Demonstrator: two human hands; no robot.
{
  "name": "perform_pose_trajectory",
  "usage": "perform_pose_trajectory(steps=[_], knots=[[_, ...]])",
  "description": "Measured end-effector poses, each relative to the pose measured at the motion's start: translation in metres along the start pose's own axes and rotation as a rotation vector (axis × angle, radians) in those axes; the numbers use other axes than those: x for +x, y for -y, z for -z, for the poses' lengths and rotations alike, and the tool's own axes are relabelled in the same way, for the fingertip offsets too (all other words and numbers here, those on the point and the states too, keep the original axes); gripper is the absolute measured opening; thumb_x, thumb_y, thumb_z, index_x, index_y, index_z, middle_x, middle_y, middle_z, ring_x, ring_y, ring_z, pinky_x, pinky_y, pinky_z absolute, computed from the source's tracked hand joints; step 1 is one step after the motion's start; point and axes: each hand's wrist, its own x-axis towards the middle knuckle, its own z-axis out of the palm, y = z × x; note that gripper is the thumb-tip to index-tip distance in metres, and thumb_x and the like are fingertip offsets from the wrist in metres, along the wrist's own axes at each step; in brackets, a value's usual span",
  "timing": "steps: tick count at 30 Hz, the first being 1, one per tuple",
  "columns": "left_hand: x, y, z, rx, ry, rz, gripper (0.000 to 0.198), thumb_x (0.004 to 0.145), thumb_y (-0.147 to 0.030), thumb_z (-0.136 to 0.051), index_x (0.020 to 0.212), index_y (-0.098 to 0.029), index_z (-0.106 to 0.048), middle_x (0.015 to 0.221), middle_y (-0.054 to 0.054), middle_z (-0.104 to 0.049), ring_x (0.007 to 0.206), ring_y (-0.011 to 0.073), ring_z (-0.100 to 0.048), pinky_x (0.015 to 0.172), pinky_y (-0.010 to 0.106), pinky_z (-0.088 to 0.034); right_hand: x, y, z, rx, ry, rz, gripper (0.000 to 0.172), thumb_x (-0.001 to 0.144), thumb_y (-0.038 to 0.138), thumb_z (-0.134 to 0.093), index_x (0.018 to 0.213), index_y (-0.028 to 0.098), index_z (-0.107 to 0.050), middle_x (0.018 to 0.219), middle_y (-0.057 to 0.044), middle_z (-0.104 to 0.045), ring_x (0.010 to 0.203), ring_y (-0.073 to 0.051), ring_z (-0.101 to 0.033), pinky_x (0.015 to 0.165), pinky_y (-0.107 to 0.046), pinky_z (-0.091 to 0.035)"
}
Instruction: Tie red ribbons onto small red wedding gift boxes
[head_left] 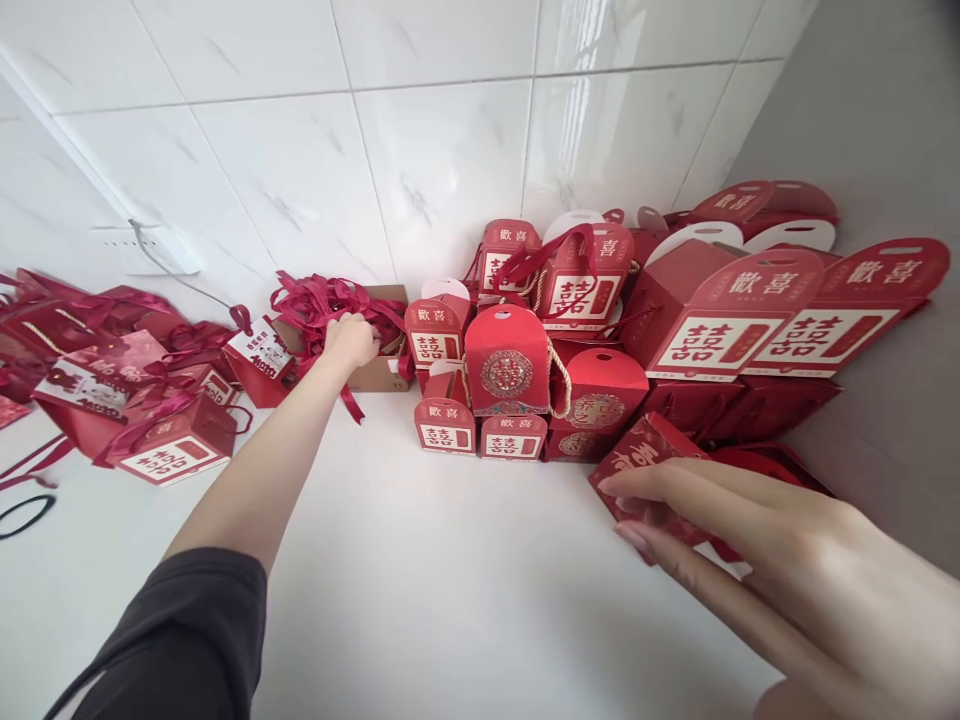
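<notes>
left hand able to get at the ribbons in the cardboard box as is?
Looks like yes: the left hand is right at the red ribbons, which heap above the front wall of the cardboard box, with no lid seen over them.

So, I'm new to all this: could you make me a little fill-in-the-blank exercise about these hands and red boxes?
1. The left hand is at a tangle of dark red ______ heaped in a cardboard box.
2. The hand nearer the camera is the person's ______ one.
3. The wall behind the red gift boxes is covered in shiny white ______.

Missing words: ribbons; right; tiles.
</notes>
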Motion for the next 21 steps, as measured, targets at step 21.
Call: perform_pose_trajectory(steps=[21], knots=[[0.024, 0.053, 0.026, -0.036, 0.065, 0.222, 0.034, 0.068, -0.024, -0.067, 0.100, -0.021, -0.077, 0.107, 0.009, -0.074, 0.101, 0.0315, -0.066, 0.087, 0.037, -0.051, -0.003, -0.005, 0.017, -0.021, -0.078, 0.001, 0.022, 0.100, 0.047, -0.042, 0.110, 0.039, -0.059, 0.098, 0.003, -0.069, 0.080, -0.021, -0.070, 0.061, -0.029, -0.060]])
